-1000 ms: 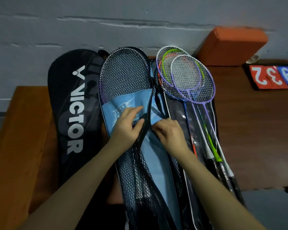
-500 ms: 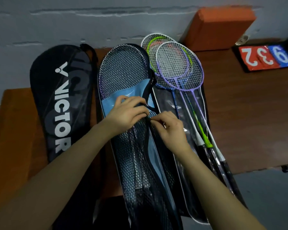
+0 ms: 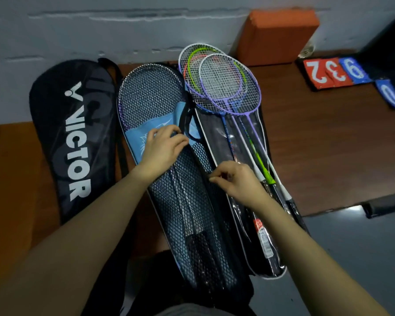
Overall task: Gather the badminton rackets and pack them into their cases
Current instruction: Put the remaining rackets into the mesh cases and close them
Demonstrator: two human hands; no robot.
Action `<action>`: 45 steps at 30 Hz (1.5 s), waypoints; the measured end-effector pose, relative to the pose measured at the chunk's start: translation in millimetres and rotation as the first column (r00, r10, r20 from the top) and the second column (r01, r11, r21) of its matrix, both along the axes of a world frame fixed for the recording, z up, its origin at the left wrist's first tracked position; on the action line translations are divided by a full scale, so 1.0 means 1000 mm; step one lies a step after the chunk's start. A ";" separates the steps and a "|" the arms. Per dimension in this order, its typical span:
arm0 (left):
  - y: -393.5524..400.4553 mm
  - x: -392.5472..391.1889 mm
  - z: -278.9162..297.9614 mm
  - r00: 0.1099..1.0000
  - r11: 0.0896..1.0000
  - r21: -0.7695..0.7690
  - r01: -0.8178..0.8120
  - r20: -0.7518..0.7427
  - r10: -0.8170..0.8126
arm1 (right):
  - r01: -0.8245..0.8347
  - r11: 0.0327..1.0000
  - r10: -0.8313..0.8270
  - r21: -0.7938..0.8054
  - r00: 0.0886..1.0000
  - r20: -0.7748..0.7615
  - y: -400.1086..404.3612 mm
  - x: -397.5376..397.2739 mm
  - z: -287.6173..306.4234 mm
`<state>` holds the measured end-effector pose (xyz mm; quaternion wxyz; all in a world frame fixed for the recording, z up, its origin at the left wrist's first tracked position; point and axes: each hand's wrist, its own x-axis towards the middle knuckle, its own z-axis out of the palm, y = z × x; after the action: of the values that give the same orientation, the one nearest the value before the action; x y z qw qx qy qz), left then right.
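Three cases lie side by side on a brown wooden table [image 3: 317, 137] against a grey wall. On the left is a black case [image 3: 71, 137] printed VICTOR, closed, its contents hidden. In the middle is a mesh case [image 3: 169, 190] with a pale blue panel; through the black netting a racket head and thin shafts show faintly, but how many rackets it holds cannot be counted. On the right a clear plastic case [image 3: 244, 201] lies flat with loose rackets [image 3: 221, 85] stacked on it, their purple, white and green frames overlapping so that the lower ones are half covered; their dark grips run toward the table's near edge and merge with the shadow there.

The left hand [image 3: 162, 147] rests palm down on the mesh case where the blue panel meets the netting, fingers curled over the black edge strip. The right hand [image 3: 235, 181] is pinched shut at the right edge of the same case; whatever sits between thumb and fingers is too small and dark to make out.

Behind the rackets an orange block [image 3: 278, 35] leans at the wall. Red and blue number cards [image 3: 335, 71] lie at the far right, one cut off by a dark object.
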<state>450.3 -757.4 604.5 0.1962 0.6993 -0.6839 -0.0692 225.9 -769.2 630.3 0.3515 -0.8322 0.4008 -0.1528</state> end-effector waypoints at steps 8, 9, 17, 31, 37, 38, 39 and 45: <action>0.038 -0.024 0.014 0.946 0.946 0.042 0.323 -0.032 -0.322 | 0.147 0.989 -0.147 0.005 0.987 0.065 0.031 0.005 0.003; 0.046 -0.029 0.013 0.945 0.944 0.046 0.326 -0.049 -0.323 | 0.157 0.987 -0.156 -0.018 0.986 0.064 0.034 0.007 0.004; 0.054 -0.039 0.003 0.965 0.993 0.016 0.118 -0.238 -0.111 | 0.207 0.973 -0.207 -0.104 0.978 0.012 0.043 0.009 0.001; 0.070 -0.071 -0.003 0.946 0.959 0.170 -0.227 -0.194 0.258 | 0.015 0.987 -0.011 0.157 1.000 -0.024 0.087 -0.063 0.005; 0.101 -0.096 0.018 0.988 0.973 0.214 0.086 -0.147 -0.055 | 0.018 0.986 -0.028 0.166 0.998 0.058 0.087 -0.061 -0.005; 0.113 -0.101 0.019 0.984 0.966 0.220 0.134 -0.144 -0.104 | 0.013 0.987 -0.025 0.161 0.997 0.072 0.087 -0.060 -0.007; 0.123 -0.107 0.019 0.983 0.962 0.228 0.151 -0.137 -0.122 | 0.007 0.988 -0.020 0.153 0.996 0.087 0.087 -0.059 -0.009; 0.141 -0.117 0.008 0.990 0.956 0.292 0.004 -0.133 0.036 | -0.041 0.999 0.041 -0.003 0.997 0.060 0.097 -0.061 -0.015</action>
<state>333.6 -616.1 613.0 0.1380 0.7197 -0.6453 -0.2156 165.1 -672.1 615.5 0.3656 -0.8355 0.3729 -0.1709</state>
